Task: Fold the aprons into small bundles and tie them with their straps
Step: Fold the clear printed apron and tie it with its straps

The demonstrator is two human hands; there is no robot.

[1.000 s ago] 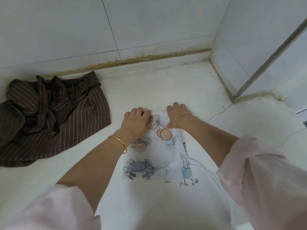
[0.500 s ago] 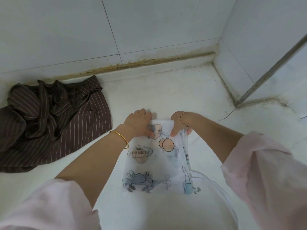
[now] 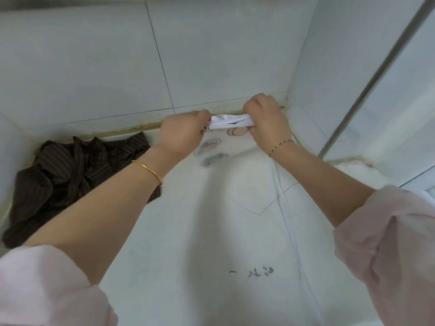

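Whereas it lay flat, white apron point(image 3: 235, 184) now lifted, left hand point(image 3: 182, 135), right hand point(image 3: 266, 118) gripping bunched top.

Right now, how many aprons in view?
2. The white printed apron is centre, its bunched top edge gripped by the left hand and right hand. The brown striped apron lies crumpled at left. Others may be hidden.
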